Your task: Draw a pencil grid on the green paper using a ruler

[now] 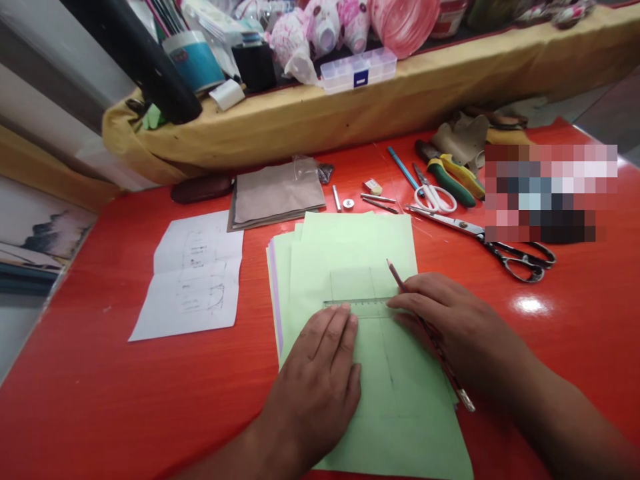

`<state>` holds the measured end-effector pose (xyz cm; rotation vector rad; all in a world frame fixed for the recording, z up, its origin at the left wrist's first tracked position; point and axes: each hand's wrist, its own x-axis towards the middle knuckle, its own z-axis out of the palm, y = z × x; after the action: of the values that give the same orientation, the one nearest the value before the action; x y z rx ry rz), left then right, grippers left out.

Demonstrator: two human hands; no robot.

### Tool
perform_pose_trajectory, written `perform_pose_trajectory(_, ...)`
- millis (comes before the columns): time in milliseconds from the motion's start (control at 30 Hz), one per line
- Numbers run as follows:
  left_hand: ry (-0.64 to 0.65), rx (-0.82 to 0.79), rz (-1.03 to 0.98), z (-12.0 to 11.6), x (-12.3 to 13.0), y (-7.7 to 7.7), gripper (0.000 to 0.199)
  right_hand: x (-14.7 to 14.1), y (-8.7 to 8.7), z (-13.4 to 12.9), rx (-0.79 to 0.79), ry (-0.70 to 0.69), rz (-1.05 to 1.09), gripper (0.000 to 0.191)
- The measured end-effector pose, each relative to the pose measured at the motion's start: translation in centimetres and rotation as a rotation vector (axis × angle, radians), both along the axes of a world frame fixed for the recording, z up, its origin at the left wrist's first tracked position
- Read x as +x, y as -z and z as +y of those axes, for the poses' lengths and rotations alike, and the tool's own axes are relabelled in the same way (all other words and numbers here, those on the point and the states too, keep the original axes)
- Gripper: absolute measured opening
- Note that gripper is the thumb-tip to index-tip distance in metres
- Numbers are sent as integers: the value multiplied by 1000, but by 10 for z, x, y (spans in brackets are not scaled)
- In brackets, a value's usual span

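The left hand [313, 380] lies flat, pinning a clear ruler [355, 303] to green paper [350, 247]; the right hand [463, 327] grips a pencil [453, 377].

The table [100, 373] is glossy red, the green paper [345, 247] matt, the ruler [355, 303] smooth clear plastic, the pencil [440, 350] painted wood, the shears [445, 221] shiny metal.

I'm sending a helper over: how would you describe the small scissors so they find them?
On the red tabletop, look right of the green paper stack. Near the back edge lie small scissors with white loop handles, beside green-and-yellow pliers and above the larger dark-handled shears.
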<state>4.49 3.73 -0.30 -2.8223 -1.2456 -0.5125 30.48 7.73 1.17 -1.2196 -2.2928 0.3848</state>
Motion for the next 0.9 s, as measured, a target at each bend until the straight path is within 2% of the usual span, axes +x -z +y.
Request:
perform_pose_trajectory(400,-3,-5,-1,-1,0,2,48,0,-3,-2,-44,20,10,22)
perform_pose_trajectory(900,-10,-10,-3,-2,0,2,49,-1,0,-2,-53,21,-29,19)
